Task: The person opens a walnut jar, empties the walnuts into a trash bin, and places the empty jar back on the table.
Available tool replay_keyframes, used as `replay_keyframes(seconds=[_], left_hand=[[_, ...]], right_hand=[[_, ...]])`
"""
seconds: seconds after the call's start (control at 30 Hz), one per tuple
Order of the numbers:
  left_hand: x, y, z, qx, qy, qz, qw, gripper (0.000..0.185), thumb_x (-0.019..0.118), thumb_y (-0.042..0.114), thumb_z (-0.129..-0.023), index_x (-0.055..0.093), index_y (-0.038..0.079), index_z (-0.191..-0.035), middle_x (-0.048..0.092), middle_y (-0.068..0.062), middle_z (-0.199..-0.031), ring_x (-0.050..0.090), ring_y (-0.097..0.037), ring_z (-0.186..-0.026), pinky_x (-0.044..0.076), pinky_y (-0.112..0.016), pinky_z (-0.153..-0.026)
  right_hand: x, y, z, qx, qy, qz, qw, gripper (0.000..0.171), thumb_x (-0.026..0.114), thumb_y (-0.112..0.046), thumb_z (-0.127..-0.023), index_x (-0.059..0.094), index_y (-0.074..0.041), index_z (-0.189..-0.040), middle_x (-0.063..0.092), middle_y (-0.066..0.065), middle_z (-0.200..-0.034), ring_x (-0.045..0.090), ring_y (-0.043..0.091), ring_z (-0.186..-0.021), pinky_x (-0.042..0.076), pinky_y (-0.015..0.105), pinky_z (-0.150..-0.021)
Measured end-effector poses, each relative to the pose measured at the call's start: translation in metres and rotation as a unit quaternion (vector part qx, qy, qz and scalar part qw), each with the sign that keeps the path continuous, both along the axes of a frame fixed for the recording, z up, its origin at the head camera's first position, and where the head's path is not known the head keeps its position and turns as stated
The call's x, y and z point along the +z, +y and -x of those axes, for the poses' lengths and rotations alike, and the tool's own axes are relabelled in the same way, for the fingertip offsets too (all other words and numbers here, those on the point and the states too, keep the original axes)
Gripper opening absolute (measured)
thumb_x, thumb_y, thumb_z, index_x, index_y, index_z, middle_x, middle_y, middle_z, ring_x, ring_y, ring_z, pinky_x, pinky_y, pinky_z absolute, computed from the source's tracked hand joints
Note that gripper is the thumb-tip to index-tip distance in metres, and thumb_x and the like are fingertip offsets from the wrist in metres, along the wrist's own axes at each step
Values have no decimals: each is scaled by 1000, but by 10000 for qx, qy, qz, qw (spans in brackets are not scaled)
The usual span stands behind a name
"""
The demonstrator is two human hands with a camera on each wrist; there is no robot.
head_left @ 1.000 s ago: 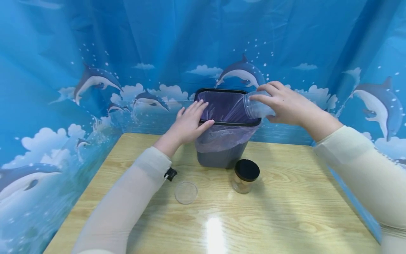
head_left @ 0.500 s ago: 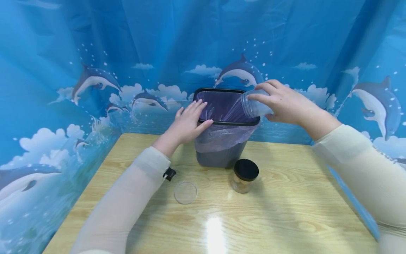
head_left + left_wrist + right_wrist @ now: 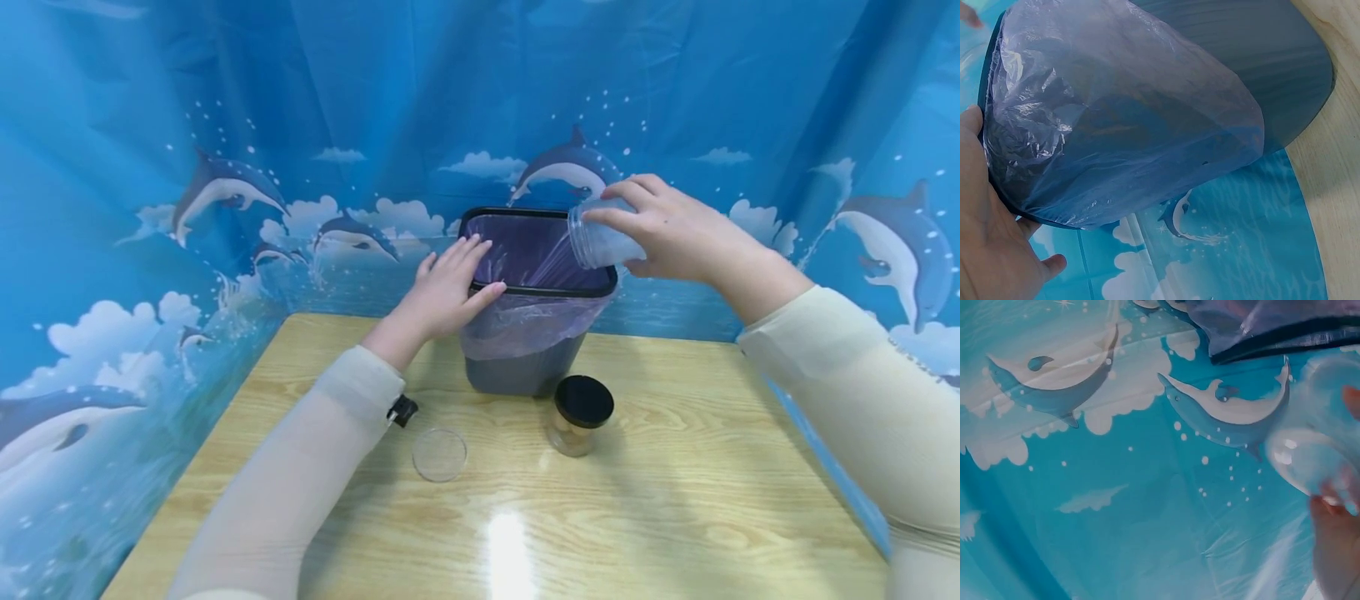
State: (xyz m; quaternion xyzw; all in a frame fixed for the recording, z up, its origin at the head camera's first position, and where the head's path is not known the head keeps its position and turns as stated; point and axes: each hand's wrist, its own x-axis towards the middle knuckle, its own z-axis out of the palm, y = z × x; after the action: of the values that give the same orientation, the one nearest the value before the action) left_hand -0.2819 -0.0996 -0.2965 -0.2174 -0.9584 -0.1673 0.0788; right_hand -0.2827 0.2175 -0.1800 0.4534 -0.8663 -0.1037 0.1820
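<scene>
A dark bin (image 3: 525, 375) lined with a pale purple bag (image 3: 525, 329) stands at the far middle of the wooden table (image 3: 675, 500). My left hand (image 3: 446, 292) rests flat with straight fingers against the bin's left rim; the left wrist view shows the palm (image 3: 991, 250) against the bag-covered rim (image 3: 1116, 144). My right hand (image 3: 660, 233) grips a clear plastic jar (image 3: 600, 237) tipped on its side, mouth over the bin's right rim. In the right wrist view the clear jar (image 3: 1310, 456) is blurred beside my fingers (image 3: 1335, 544).
On the table in front of the bin stand a small jar with a black lid (image 3: 580, 417) and a clear round lid (image 3: 439, 455) lying flat. A blue dolphin-print curtain (image 3: 225, 167) encloses the table at the back and sides.
My right hand has lifted the clear jar slightly and tipped its mouth a little more downward over the bin. The left hand has stayed on the rim.
</scene>
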Motion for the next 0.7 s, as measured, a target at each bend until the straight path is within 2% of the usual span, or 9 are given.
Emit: replay_keyframes(seconds=[0.13, 0.53, 0.7], left_hand=[[1, 0, 0, 1, 12, 9, 10000, 80, 29, 69, -99, 11, 23, -162, 7, -2, -168, 4, -24, -154, 3, -59, -119], [0, -1, -2, 2, -30, -66, 10000, 78, 32, 66, -101, 13, 22, -162, 7, -1, -168, 2, -22, -154, 2, -60, -119], [1, 0, -1, -13, -7, -94, 10000, 78, 32, 66, -101, 13, 23, -162, 8, -2, -168, 2, -22, -154, 3, -60, -119]], right_hand=[[-3, -1, -3, -500, -440, -462, 9967, 83, 89, -8, -74, 48, -15, -146, 40, 23, -147, 34, 46, -133, 46, 61, -94], [-6, -2, -4, -327, -260, -482, 9980, 81, 89, -8, -73, 50, -14, -144, 42, 22, -144, 37, 45, -132, 47, 59, -95], [-1, -5, -6, -370, -188, -586, 9974, 82, 89, -10, -73, 50, -13, -145, 42, 23, -144, 38, 45, -131, 45, 59, -97]])
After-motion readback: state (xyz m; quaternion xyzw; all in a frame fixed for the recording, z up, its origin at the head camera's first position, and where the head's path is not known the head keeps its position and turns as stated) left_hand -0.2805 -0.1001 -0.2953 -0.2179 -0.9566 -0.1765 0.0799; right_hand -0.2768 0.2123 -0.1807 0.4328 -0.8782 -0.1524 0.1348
